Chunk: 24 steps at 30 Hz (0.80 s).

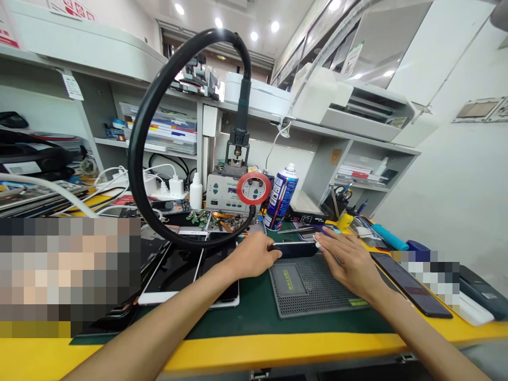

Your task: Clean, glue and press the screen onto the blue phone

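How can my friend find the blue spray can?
Find the big, looping black hose. At its lower end is a red ring, and just right of that stands the spray can. It is blue with a white top, unlike the smaller, all-white bottle left of the ring.

A white bottle [196, 192] and a blue spray can [281, 198] flank a grey control box [220, 195].

Device [296, 250] between hands [349, 259], tablets [170, 272] left, spray can [281, 197] behind
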### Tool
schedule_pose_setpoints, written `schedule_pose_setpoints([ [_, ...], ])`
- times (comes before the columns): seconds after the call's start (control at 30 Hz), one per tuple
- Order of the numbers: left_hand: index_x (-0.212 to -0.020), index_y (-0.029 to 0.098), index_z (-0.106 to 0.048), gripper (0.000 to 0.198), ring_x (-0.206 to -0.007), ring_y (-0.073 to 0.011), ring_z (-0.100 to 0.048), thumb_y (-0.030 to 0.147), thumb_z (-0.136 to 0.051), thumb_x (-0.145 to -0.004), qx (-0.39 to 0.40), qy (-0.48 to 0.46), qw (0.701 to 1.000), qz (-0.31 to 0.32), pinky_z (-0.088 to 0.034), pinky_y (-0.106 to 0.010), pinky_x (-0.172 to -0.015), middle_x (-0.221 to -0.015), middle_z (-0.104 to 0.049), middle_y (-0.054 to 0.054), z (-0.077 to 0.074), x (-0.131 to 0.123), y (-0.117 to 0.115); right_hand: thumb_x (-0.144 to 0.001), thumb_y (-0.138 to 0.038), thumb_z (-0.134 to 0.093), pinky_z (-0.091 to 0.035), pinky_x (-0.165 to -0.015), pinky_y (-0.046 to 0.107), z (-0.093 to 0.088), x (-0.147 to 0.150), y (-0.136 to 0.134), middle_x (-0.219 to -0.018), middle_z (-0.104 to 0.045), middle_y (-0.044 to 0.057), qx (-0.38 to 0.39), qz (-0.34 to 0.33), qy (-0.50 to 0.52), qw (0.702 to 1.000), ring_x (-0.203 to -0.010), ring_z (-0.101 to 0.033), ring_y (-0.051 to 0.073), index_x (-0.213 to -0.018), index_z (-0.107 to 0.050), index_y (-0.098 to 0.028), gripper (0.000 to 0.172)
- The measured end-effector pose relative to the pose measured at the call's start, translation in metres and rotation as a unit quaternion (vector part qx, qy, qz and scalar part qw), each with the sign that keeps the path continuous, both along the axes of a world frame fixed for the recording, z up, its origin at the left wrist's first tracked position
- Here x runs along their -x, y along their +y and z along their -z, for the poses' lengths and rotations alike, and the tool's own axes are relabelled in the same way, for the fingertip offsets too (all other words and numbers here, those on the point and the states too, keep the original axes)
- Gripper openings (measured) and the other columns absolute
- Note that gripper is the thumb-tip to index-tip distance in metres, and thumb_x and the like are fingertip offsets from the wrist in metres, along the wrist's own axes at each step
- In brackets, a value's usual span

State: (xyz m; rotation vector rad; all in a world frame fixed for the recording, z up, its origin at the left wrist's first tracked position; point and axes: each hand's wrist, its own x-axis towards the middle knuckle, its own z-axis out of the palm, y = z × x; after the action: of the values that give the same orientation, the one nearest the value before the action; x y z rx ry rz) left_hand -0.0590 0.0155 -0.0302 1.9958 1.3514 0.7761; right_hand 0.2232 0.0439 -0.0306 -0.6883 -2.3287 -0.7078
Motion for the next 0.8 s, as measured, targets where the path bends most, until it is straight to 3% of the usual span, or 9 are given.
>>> schedule_pose_setpoints([
  [0.53,-0.054,0.022,-0.039,0.039,-0.044,-0.0152,-0.052,0.040,-0.058,-0.084,-0.001,0.004,1.000,0.005,-0.029,-0.027,-0.047,-0.049,-0.048,0.003,-0.005,0.000,-0.002,-0.094,-0.012,-0.059,-0.052,-0.093,0.045,0.000,0.013,-0.002,-0.113,-0.076,0.008,0.026,-0.011,0.045,0.999,-0.119,-0.065,0.029,-0.118,-0.068,-0.019,0.027],
  [0.8,-0.058,0.020,-0.047,0.033,-0.045,-0.0150,-0.051,0.037,-0.057,-0.085,-0.002,0.007,1.000,0.017,-0.028,-0.028,-0.047,-0.051,-0.052,0.002,-0.005,0.000,-0.003,-0.094,-0.010,-0.060,-0.050,-0.092,0.044,0.000,0.032,-0.009,-0.116,-0.075,0.008,0.042,-0.035,0.044,0.998,-0.121,-0.063,0.029,-0.118,-0.065,-0.019,0.027],
])
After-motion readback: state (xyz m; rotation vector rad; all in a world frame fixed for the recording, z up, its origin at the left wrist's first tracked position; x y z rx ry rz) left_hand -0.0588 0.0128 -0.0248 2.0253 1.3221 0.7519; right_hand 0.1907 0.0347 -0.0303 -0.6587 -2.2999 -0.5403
